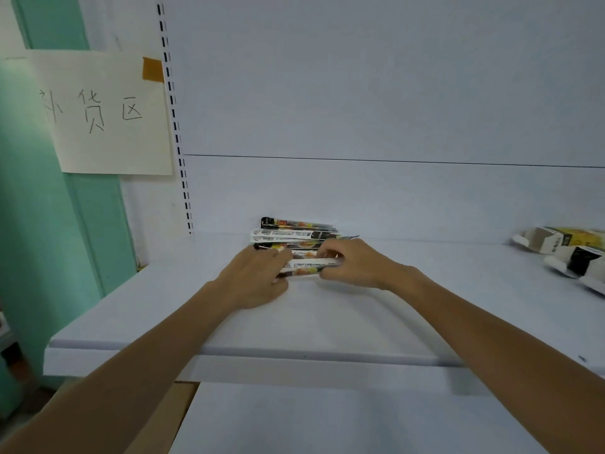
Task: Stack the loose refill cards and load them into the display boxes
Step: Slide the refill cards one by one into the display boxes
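Left hand [258,276] and right hand [353,263] pinch the short ends of refill cards [304,269] near the back edge of the shelf [327,322]; they look light, bendy, slippery

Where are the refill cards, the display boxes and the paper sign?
refill cards [288,235]: head view, barcode strip in the pile
display boxes [550,242]: head view, side of the left box
paper sign [114,152]: head view, blank area below the writing

White shelf [327,322], white back panel [360,93], teal wall [32,224], taped paper sign [104,116]
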The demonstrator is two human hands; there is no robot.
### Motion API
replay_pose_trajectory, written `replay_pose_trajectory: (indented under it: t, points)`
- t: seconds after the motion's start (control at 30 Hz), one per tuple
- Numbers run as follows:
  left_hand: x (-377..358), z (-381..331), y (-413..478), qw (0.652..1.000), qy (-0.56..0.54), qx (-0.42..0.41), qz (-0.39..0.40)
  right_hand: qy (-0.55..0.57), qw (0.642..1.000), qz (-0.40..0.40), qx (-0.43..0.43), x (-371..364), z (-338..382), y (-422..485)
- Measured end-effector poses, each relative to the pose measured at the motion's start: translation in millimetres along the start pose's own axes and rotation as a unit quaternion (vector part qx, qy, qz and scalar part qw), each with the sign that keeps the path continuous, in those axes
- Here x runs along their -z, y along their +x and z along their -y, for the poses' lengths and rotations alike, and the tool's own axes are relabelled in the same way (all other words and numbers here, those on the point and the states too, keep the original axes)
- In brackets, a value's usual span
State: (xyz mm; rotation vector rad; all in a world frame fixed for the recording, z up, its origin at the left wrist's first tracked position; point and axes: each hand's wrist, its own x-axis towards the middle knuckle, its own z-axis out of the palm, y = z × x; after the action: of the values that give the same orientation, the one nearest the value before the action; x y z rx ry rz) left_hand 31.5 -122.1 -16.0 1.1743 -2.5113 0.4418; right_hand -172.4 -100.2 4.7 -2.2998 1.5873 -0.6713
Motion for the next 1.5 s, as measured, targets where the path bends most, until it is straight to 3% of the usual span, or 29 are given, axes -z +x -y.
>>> replay_pose_trajectory:
  t: [0.1, 0.2, 0.33, 0.43, 0.6, 0.77, 0.87, 0.93, 1.13, 1.27, 1.5]
  points:
    - [10, -6, 6, 0.993, -0.086, 0.071, 0.042, 0.087, 0.993, -0.081, -0.007, 4, -6, -6]
    - [11, -15, 13, 0.988, -0.103, 0.087, 0.071, 0.140, 0.983, -0.114, -0.019, 2, -11, -8]
    - [7, -21, 15, 0.992, -0.089, 0.075, 0.048, 0.133, 0.980, -0.140, -0.046, 2, -20, -7]
    - [5, -23, 14, 0.999, -0.011, 0.033, 0.038, 0.111, 0.979, -0.162, -0.050, 4, -28, -4]
    - [-3, -20, 14, 0.999, -0.002, 0.048, 0.025, 0.118, 0.981, -0.135, -0.074, -2, -30, 1]
    - [-3, -21, 14, 0.995, -0.051, 0.027, 0.082, 0.148, 0.979, -0.125, -0.056, -8, -15, 4]
    - [-4, -20, 14, 0.992, -0.069, 0.021, 0.102, 0.018, 0.996, -0.084, 0.017, -11, -18, 4]
    - [-2, -19, 13, 0.993, -0.074, 0.028, 0.093, -0.023, 0.997, -0.074, 0.022, -13, -22, 2]
    - [-2, -33, 23, 1.000, 0.020, -0.020, -0.007, 0.102, 0.987, -0.122, -0.011, 0, -33, -6]
    - [-3, -50, 37, 1.000, 0.011, -0.018, -0.008, -0.014, 0.986, -0.163, 0.016, 8, -44, -12]
    - [-9, -100, 69, 0.999, -0.036, -0.036, 0.006, 0.044, 0.979, -0.199, -0.008, 52, -85, -39]
